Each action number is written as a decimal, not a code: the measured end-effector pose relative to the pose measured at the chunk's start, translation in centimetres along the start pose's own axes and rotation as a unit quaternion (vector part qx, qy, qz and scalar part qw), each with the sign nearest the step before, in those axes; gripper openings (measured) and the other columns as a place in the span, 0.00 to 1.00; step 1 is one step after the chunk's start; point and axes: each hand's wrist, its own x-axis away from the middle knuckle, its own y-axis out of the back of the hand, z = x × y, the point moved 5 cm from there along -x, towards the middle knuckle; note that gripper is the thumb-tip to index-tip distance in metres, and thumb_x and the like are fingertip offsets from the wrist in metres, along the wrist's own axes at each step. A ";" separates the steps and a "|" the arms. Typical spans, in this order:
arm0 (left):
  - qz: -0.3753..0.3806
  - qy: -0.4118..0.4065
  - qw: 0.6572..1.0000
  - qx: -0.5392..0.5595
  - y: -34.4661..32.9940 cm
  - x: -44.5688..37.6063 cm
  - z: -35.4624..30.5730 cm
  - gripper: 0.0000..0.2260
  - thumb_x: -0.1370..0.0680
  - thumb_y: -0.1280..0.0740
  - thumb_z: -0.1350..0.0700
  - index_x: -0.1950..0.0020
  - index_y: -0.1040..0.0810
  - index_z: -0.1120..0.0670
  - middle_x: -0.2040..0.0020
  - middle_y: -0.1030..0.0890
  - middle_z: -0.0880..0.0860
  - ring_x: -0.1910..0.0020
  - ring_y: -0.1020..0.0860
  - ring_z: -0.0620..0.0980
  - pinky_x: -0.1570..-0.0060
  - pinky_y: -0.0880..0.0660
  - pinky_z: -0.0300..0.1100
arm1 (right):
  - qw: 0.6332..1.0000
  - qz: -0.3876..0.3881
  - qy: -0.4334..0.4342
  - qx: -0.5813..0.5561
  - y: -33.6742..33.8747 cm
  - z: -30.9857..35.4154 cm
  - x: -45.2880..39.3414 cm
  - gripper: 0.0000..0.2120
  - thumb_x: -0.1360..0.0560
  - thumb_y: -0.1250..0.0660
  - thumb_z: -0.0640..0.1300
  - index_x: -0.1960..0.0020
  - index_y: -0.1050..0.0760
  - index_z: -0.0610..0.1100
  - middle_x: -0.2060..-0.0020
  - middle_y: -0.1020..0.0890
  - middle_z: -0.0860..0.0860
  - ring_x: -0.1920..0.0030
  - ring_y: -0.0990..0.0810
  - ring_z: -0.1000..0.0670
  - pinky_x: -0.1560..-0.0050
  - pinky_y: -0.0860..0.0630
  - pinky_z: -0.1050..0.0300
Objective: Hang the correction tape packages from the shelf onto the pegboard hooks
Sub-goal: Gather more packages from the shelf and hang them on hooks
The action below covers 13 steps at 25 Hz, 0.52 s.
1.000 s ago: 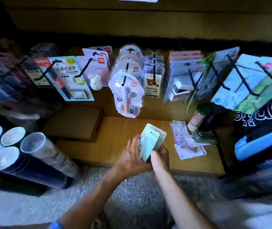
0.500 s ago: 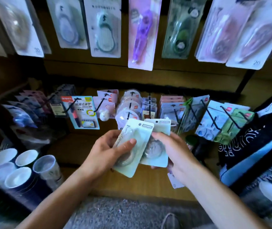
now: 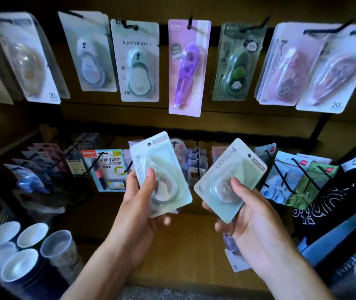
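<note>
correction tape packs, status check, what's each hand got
Left hand grips one pale green pack, right hand grips the other. Neither hung yet. Upper hooks already carry packages, purple one dead ahead.

You hold two pale green card packages [image 3: 162,169] [image 3: 230,180] with glossy clear plastic blisters, centre frame, above the matt brown wooden shelf [image 3: 190,252].

Dim, warm light leaves the brown wooden shelf [image 3: 185,252] in deep shadow; glare whitens the hanging clear-plastic blister packs [image 3: 332,68], blurred and bent toward wide-angle edges.
</note>
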 end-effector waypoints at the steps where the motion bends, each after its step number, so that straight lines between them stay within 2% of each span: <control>1: -0.001 -0.015 1.000 -0.017 -0.3 -0.1 -0.1 0.14 0.23 0.34 0.48 0.38 0.26 0.46 0.51 0.16 0.51 0.64 0.17 0.50 0.78 0.26 0.40 | 1.000 -0.018 0.008 -0.013 0.1 0.1 0.0 0.15 0.24 0.33 0.47 0.38 0.23 0.51 0.47 0.15 0.43 0.54 0.14 0.39 0.75 0.22 0.57; 3: -0.006 -0.063 0.996 -0.067 -0.8 -0.3 -0.5 0.15 0.26 0.29 0.56 0.41 0.26 0.47 0.52 0.15 0.52 0.60 0.15 0.53 0.78 0.25 0.42 | 0.997 -0.062 0.036 -0.006 0.4 0.6 0.2 0.14 0.25 0.31 0.44 0.40 0.23 0.51 0.51 0.13 0.44 0.58 0.14 0.38 0.74 0.22 0.56; 5: -0.016 -0.097 0.992 -0.077 -1.3 -0.6 -1.1 0.19 0.29 0.27 0.61 0.42 0.25 0.50 0.52 0.15 0.54 0.56 0.15 0.58 0.72 0.21 0.44 | 0.991 -0.092 0.085 0.038 0.6 1.2 0.3 0.17 0.27 0.28 0.38 0.41 0.24 0.49 0.52 0.13 0.44 0.59 0.13 0.38 0.69 0.19 0.52; 7: -0.030 -0.114 0.991 -0.068 -1.7 -0.7 -1.6 0.18 0.30 0.26 0.62 0.43 0.24 0.52 0.51 0.15 0.56 0.55 0.15 0.61 0.68 0.19 0.47 | 0.982 -0.113 0.133 0.076 0.5 1.9 0.7 0.20 0.29 0.27 0.35 0.39 0.25 0.48 0.52 0.14 0.44 0.59 0.13 0.40 0.66 0.18 0.51; 10: -0.052 -0.138 0.987 -0.066 -2.4 -0.4 -2.4 0.16 0.31 0.25 0.60 0.44 0.22 0.54 0.50 0.15 0.57 0.54 0.15 0.61 0.59 0.19 0.54 | 0.973 -0.114 0.167 0.114 0.2 2.7 1.4 0.18 0.30 0.25 0.37 0.43 0.23 0.48 0.56 0.13 0.46 0.63 0.14 0.45 0.70 0.22 0.54; 11: -0.055 -0.144 0.986 -0.061 -2.8 0.0 -2.7 0.16 0.31 0.25 0.58 0.45 0.21 0.54 0.51 0.15 0.57 0.56 0.16 0.62 0.59 0.20 0.56 | 0.971 -0.112 0.172 0.123 0.2 3.2 1.7 0.15 0.30 0.24 0.40 0.45 0.22 0.48 0.59 0.13 0.47 0.66 0.16 0.46 0.72 0.25 0.56; 13: -0.060 -0.161 0.984 -0.046 -3.5 0.8 -3.6 0.15 0.31 0.25 0.57 0.45 0.20 0.55 0.53 0.14 0.58 0.62 0.16 0.58 0.69 0.23 0.49 | 0.971 -0.109 0.173 0.127 0.2 4.0 2.4 0.11 0.32 0.24 0.44 0.50 0.20 0.47 0.70 0.18 0.48 0.74 0.25 0.50 0.77 0.33 0.62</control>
